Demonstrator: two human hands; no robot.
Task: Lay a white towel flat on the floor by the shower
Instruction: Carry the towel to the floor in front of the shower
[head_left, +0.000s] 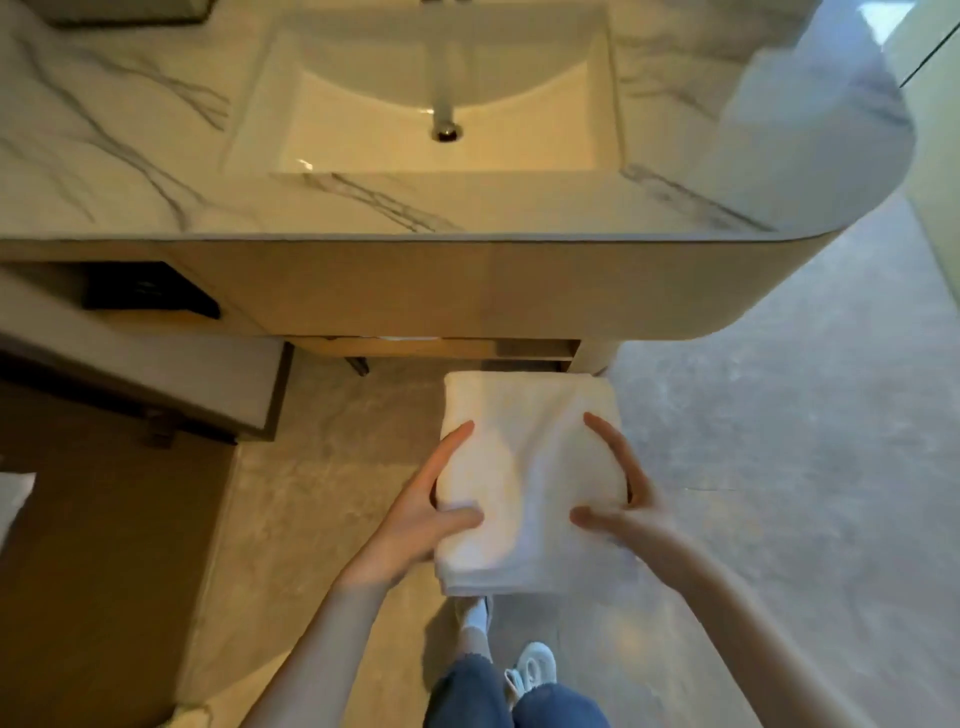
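Both bare hands grip a folded white terry towel (524, 483) from its two sides, holding it in the air above the grey stone-look floor (779, 467). Her or his left hand (415, 519) clamps the towel's left edge, thumb pressed on top and fingers curled around the side. On the opposite edge the right hand (623, 506) does the same, thumb lying across the upper face, forefinger stretched along the side. That towel stays in a thick rectangular fold, several layers showing at its near edge. It hangs just in front of the pale wooden vanity cabinet (441, 291), below the front edge of the white marble-veined counter (130, 156) with its rectangular white sink (441, 104). Beneath the towel, blue jeans (519, 696) and white sneakers (535, 665) stand on the floor.
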